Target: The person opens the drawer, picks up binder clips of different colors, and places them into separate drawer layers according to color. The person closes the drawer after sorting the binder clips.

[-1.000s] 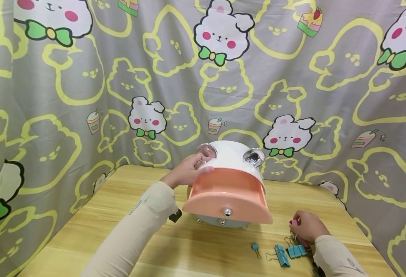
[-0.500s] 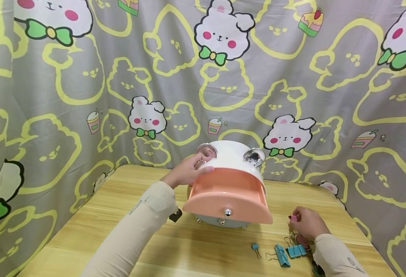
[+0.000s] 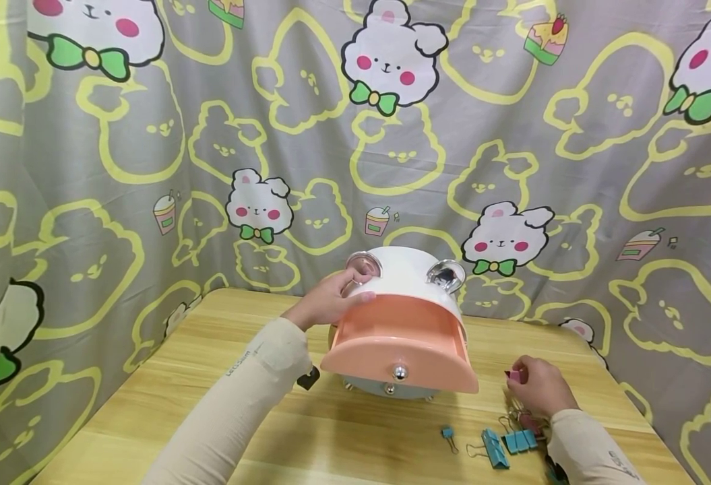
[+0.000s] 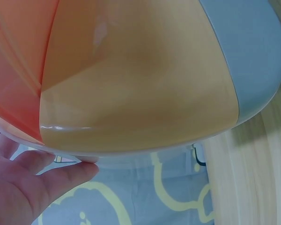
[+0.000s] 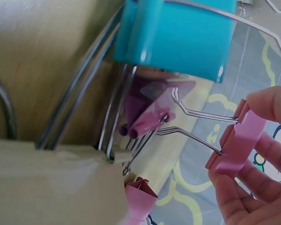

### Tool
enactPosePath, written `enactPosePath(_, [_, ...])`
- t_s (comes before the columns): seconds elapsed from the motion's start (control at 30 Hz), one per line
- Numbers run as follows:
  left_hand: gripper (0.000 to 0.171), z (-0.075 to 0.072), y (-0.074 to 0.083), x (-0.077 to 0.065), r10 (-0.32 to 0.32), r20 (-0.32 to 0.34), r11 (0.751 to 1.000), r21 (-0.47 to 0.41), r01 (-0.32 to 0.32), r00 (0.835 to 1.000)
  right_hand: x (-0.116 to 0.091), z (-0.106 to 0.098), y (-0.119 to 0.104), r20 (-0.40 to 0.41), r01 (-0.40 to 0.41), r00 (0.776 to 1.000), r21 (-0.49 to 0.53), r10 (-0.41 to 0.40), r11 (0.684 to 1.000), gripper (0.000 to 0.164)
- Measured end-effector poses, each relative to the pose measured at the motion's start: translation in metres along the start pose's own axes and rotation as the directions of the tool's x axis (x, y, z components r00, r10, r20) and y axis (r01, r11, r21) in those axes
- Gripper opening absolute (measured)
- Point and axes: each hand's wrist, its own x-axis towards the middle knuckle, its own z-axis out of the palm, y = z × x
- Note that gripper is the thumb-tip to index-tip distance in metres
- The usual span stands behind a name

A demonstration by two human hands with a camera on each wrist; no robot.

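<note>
A rounded storage box (image 3: 400, 269) with a white top and silver ear-like cups has its orange upper drawer (image 3: 400, 357) pulled out. My left hand (image 3: 326, 296) holds the box's upper left side, its thumb by the front edge and its fingers near the left cup. In the left wrist view, its fingers (image 4: 68, 178) meet the box's rim. My right hand (image 3: 543, 387) pinches a pink binder clip (image 5: 241, 140) between thumb and fingers, over the right part of the table. Just below it lie teal binder clips (image 3: 496, 448) and darker pink ones (image 5: 152, 103).
A small teal binder clip (image 3: 447, 432) lies apart, left of the pile. The wooden table (image 3: 209, 377) reaches a patterned curtain (image 3: 306, 135) at the back and sides. Under the orange drawer is a grey-blue lower drawer (image 3: 367, 386). A dark object (image 3: 308, 378) shows beside my left sleeve.
My right hand has shifted slightly away from me with the pink binder clip, which shows a little more clearly between the fingers. The left hand and the box have stayed put.
</note>
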Motion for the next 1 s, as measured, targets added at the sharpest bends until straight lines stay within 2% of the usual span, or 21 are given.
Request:
enactPosePath(0.33, [0.037, 0.002, 0.000, 0.001, 0.001, 0.005, 1.000, -0.006, -0.001, 1.000, -0.001, 0.000, -0.001, -0.101, 0.013, 0.995, 0.005, -0.013, 1.000, 0.023])
enactPosePath(0.7, [0.042, 0.002, -0.001, 0.001, -0.035, 0.002, 0.999, -0.021, 0.035, 0.999, -0.002, -0.007, -0.011, -0.167, 0.075, 0.983, -0.010, -0.076, 0.997, 0.024])
enactPosePath(1.0, [0.040, 0.001, -0.001, 0.000, -0.011, 0.002, 1.000, -0.017, 0.011, 1.000, 0.001, -0.011, -0.020, -0.209, 0.128, 0.969, -0.026, -0.131, 0.991, 0.024])
